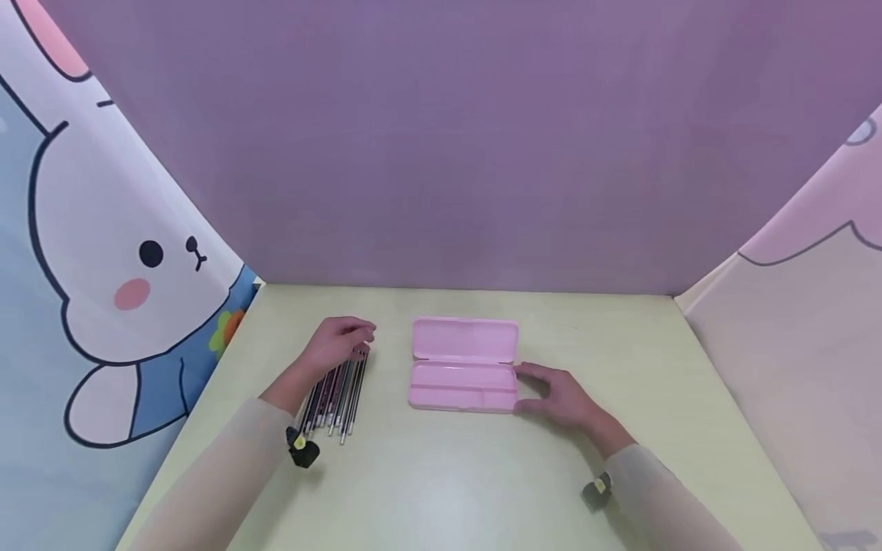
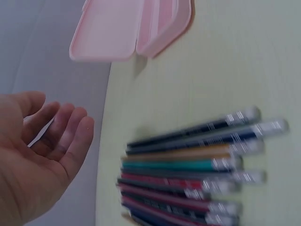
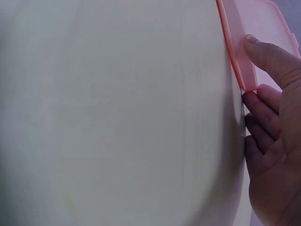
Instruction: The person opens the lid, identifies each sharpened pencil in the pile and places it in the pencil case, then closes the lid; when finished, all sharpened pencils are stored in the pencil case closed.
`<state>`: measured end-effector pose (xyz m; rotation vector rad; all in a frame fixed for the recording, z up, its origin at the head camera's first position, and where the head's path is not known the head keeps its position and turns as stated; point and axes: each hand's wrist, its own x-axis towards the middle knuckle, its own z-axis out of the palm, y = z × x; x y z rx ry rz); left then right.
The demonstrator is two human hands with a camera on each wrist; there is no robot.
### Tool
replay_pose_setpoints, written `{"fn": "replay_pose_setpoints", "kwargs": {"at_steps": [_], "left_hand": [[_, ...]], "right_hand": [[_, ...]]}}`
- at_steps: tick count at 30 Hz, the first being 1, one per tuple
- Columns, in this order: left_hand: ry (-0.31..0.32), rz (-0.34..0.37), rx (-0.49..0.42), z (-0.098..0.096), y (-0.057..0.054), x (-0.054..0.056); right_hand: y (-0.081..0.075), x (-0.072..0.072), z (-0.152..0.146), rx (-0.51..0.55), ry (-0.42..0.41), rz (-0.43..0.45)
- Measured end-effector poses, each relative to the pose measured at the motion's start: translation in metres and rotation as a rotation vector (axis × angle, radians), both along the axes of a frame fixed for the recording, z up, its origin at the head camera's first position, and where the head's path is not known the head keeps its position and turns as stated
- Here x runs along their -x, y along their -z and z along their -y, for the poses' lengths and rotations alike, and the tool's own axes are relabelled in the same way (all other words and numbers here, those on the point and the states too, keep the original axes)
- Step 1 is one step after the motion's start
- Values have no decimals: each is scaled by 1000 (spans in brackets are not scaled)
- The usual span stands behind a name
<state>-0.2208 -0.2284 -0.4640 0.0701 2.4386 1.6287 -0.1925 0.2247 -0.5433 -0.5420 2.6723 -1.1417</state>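
A pink pencil case (image 1: 465,375) lies open on the table, its lid (image 1: 465,339) folded back and its divided tray facing up. My right hand (image 1: 560,394) holds the case's right end, the thumb by the near corner and the fingers toward the hinge. In the right wrist view the thumb (image 3: 268,54) overlaps the case's side wall. To the left of the case, several pencils (image 1: 335,398) lie side by side with their eraser ends toward me. My left hand (image 1: 340,344) is over their far ends, fingers loosely bent and nothing held.
The pale table (image 1: 441,474) meets a purple wall (image 1: 468,153) at its far edge. A panel with a cartoon rabbit (image 1: 110,252) stands along the left side, and a pink and cream panel (image 1: 792,329) along the right. Small dark devices (image 1: 303,450) sit at both wrists.
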Motion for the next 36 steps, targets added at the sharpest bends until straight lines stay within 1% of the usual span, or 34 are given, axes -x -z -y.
{"fn": "replay_pose_setpoints", "kwargs": {"at_steps": [4, 6, 9, 11, 12, 15, 17, 20, 22, 24, 29, 32, 36], "left_hand": [[-52, 32, 16, 16, 6, -13], [-62, 60, 45, 20, 9, -19], [-59, 111, 90, 19, 16, -28], [-49, 135, 136, 17, 21, -32], [-54, 145, 153, 16, 24, -34], [-50, 148, 195, 15, 32, -35], [-51, 158, 172, 15, 36, -35], [-58, 179, 104, 16, 39, -34], [-61, 173, 77, 17, 40, -33], [-67, 149, 90, 17, 41, -33], [-38, 74, 197, 16, 47, -33], [-29, 53, 245, 15, 50, -32], [-20, 21, 307, 12, 50, -29]], "right_hand": [[1, -2, 0, 6, -6, 1], [1, -2, 0, 5, -5, 0], [2, -3, 0, 7, 2, 4], [2, -3, 0, 13, 2, 5], [2, -3, 1, 16, 1, 6], [2, -3, 2, 19, -6, 5], [2, -3, 3, 16, -6, 9], [0, -2, 4, 13, 3, 20], [0, -2, 4, 10, 6, 21], [-1, -2, 4, 4, 8, 19], [0, 0, 3, -14, 18, 23], [0, 0, 2, -15, 16, 22], [0, 0, 3, -8, 13, 24]]}}
